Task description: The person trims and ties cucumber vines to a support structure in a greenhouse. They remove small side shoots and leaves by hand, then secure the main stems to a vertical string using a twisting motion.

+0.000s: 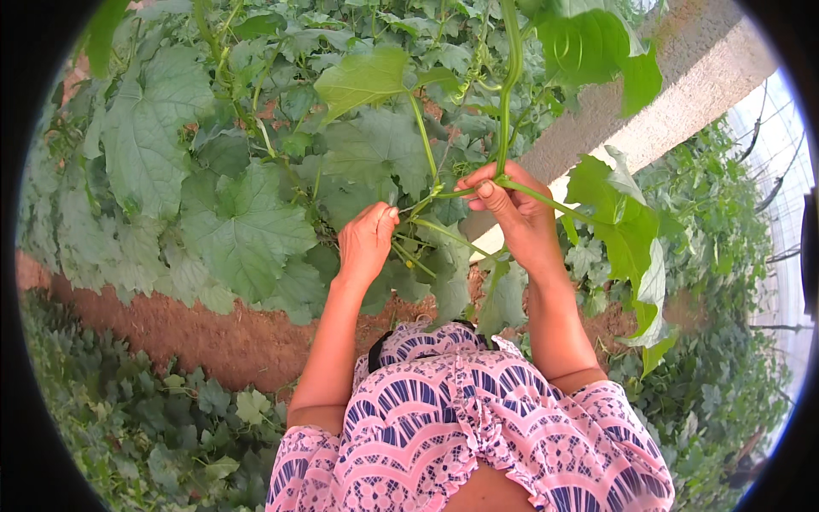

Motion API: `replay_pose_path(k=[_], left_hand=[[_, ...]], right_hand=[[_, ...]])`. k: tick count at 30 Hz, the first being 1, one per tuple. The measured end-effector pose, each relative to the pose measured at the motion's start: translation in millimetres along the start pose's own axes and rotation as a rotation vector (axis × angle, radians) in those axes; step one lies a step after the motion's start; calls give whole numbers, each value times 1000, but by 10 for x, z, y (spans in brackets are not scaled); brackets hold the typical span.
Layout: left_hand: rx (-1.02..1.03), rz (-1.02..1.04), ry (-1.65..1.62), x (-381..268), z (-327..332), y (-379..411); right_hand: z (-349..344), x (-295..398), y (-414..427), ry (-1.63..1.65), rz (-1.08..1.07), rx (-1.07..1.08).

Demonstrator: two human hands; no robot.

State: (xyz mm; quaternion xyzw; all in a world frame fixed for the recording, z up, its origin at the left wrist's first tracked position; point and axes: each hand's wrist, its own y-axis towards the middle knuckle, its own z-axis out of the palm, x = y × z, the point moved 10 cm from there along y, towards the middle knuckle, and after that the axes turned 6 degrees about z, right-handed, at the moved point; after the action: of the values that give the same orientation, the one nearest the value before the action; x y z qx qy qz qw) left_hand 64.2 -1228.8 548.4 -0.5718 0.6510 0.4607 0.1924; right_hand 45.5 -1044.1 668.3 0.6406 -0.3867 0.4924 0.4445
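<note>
My left hand (368, 246) is closed, with thumb and forefinger pinched on a thin string (409, 208) beside a vine joint. From there the string seems to run up behind the stems. Between the thumb and fingers of my right hand (528, 214) is a thick green vine stem (505, 121), held at a node where it bends left. One leaf stalk (550, 203) reaches right from this node to a broad, bright green leaf (611, 224). Just left of my right hand, another stalk (422, 134) rises to a lobed leaf (365, 80). A small yellow flower or bud (409, 263) shows below my hands.
A pale concrete post or beam (678, 89) slants behind my right hand. Dense large-leaved vines (243, 224) fill the left and back. Bare reddish soil (192, 339) runs between plant rows. Translucent sheeting (784, 128) with dark cords stands at far right.
</note>
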Motion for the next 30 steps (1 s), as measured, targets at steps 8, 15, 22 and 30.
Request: replay_pose_path(k=[8, 15, 22, 30], left_hand=[[-199, 222, -257, -1185, -768, 253], [-47, 285, -491, -1835, -692, 988], [218, 233, -403, -1901, -421, 1215], [30, 273, -267, -1799, -577, 1202]], right_hand=[[62, -110, 65, -17, 20, 75], [224, -93, 101, 47, 9, 193], [259, -100, 105, 32, 28, 293], [259, -182, 118, 71, 50, 245]])
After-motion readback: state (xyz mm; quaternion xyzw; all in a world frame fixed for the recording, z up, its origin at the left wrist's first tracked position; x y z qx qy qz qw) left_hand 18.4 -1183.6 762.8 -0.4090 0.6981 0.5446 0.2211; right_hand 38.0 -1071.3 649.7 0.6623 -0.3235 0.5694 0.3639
